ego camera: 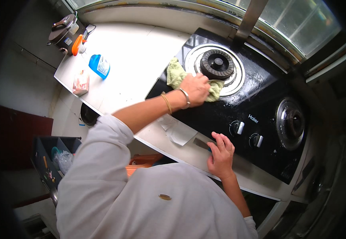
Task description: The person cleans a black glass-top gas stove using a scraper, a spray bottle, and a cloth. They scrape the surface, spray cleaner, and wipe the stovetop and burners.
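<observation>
My left hand (195, 89) presses a pale green cloth (176, 74), bunched under its fingers, against the front of the left burner on the black glass gas hob (202, 119). A round black burner cap (217, 64) sits in a shiny metal ring just beyond my knuckles. By the hob's front edge rests my right hand (222, 155), fingers spread and pointing forward. Beside its fingertips lies a flat grey blade (201, 143) with a bit of blue, perhaps a scraper; my hand hides the remainder. Wet-looking streaks and spots mark the glass.
On the white counter (131, 59) stand a blue spray bottle (99, 65) with an orange trigger, a small patterned pack (81, 82) and a brown electric cooker (64, 33). White paper (180, 133) lies before the hob. Two knobs (237, 128) and another burner (292, 122) are to the right.
</observation>
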Action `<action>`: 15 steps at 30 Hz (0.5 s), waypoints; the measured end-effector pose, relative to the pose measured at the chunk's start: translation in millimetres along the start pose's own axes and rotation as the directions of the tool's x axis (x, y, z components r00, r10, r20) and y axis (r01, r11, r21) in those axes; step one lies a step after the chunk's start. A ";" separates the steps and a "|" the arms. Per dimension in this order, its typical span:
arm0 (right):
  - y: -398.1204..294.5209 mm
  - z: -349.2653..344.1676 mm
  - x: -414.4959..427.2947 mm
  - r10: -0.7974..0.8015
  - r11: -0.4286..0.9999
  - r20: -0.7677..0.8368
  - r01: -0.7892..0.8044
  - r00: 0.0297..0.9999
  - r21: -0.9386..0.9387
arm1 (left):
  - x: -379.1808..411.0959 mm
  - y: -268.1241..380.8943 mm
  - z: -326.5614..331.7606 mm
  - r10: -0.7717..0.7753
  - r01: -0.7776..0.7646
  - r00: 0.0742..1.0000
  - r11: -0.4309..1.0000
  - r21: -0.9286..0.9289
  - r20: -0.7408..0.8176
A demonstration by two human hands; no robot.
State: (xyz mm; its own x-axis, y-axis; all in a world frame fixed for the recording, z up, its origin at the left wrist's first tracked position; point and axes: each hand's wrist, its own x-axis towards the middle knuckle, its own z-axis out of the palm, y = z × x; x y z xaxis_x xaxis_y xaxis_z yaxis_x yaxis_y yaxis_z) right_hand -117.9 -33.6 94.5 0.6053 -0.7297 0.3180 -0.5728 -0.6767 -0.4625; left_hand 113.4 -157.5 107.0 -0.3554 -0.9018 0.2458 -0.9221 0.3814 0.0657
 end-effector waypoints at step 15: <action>2.1 1.5 -2.1 -0.002 0.999 0.002 0.002 1.000 0.034 | -1.0 -4.9 9.9 0.048 -0.044 0.997 0.997 0.063 -0.053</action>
State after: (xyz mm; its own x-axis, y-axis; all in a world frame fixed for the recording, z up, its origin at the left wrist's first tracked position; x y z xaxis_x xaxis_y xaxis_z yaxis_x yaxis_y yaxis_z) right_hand -119.5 -33.4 91.7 0.6074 -0.7284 0.3170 -0.5530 -0.6742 -0.4895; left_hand 116.7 -160.5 96.8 -0.3905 -0.8705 0.2995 -0.9133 0.4073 -0.0068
